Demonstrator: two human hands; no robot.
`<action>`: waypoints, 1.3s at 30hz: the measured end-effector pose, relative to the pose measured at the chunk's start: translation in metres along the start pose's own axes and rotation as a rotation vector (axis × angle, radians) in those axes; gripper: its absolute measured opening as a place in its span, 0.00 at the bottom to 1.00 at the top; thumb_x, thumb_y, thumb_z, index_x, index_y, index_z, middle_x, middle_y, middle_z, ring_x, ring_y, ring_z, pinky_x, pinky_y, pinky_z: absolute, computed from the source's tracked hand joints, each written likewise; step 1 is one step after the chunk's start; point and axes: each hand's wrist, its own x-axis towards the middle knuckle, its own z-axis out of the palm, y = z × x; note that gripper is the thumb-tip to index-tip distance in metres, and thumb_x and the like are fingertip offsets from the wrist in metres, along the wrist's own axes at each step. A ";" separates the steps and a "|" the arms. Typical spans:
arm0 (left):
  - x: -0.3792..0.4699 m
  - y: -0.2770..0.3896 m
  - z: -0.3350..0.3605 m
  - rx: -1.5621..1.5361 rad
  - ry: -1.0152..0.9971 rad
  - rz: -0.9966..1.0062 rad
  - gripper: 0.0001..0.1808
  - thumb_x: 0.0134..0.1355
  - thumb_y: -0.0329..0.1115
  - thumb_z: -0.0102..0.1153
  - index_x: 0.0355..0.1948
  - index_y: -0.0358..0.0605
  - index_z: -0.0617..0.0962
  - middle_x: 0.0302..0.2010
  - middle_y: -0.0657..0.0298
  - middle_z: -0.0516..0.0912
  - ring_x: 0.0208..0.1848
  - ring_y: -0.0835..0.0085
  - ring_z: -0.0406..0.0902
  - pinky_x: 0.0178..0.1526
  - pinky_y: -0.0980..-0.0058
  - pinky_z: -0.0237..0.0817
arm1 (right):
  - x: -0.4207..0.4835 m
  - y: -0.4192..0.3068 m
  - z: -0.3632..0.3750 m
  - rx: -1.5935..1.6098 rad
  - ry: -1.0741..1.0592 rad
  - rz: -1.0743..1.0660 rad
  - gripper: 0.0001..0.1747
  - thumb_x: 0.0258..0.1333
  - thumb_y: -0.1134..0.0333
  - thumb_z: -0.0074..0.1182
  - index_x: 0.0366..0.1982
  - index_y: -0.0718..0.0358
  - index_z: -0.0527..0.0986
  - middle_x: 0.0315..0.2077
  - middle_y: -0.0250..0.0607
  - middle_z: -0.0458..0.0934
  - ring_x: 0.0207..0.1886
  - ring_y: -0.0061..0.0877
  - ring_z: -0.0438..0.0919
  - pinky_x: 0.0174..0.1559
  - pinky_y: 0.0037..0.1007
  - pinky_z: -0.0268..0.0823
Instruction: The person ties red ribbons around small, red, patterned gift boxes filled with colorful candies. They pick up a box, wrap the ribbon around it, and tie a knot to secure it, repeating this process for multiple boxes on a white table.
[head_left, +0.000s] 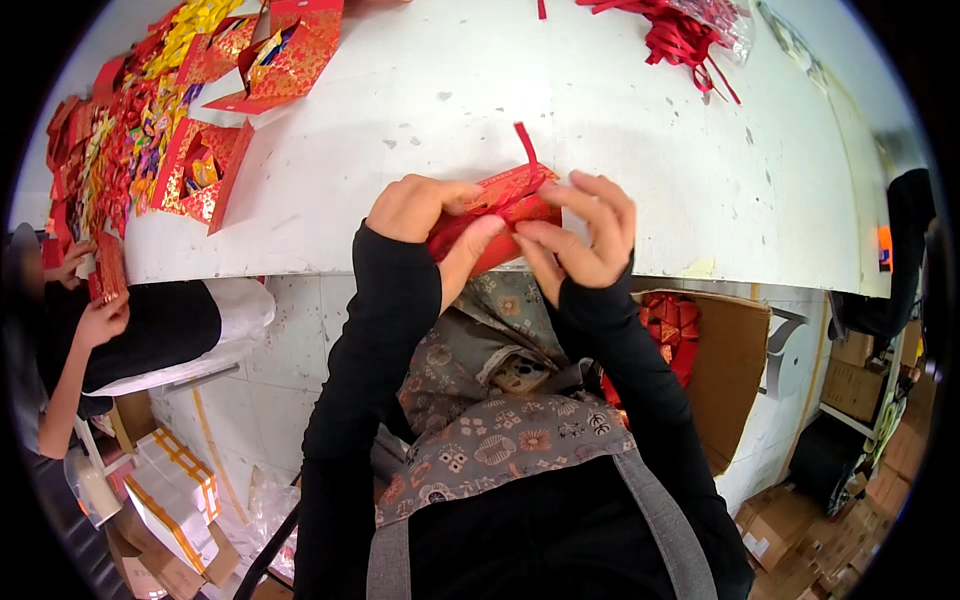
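Note:
A red and gold patterned paper box sits at the near edge of the white table, right before me. Across its top runs a red ribbon, one end of it sticking up and away from me. My left hand steadies the box from the left, its thumb pressing at the ribbon's crossing. From the right, my right hand pinches the ribbon between thumb and fingers close to that same spot. The fingers hide most of the crossing, so whether it is a knot or a bow is unclear.
Open red boxes holding wrapped sweets stand at the table's far left, beside heaped sweets. A bundle of red ribbons lies far right. A cardboard carton with red boxes stands below, right. Another person's hands hold red card at left.

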 end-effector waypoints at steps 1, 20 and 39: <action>0.002 0.002 0.001 0.061 0.024 0.040 0.07 0.46 0.29 0.65 0.23 0.43 0.77 0.24 0.63 0.75 0.28 0.67 0.71 0.31 0.73 0.63 | -0.002 -0.004 0.001 -0.023 0.042 -0.026 0.12 0.29 0.69 0.66 0.22 0.51 0.76 0.41 0.32 0.75 0.50 0.35 0.68 0.51 0.38 0.59; -0.001 -0.006 -0.001 -0.114 -0.079 -0.030 0.06 0.46 0.29 0.67 0.25 0.44 0.81 0.24 0.63 0.75 0.28 0.72 0.71 0.30 0.76 0.62 | 0.015 -0.001 0.001 0.289 0.056 0.236 0.22 0.30 0.63 0.64 0.35 0.57 0.73 0.43 0.41 0.72 0.49 0.37 0.66 0.51 0.38 0.55; 0.006 -0.006 -0.007 0.005 -0.083 0.187 0.19 0.38 0.36 0.72 0.35 0.48 0.81 0.29 0.63 0.75 0.32 0.67 0.71 0.33 0.72 0.63 | -0.026 -0.024 -0.010 -0.115 -0.127 0.078 0.20 0.28 0.46 0.66 0.22 0.47 0.73 0.37 0.26 0.71 0.43 0.27 0.67 0.48 0.41 0.51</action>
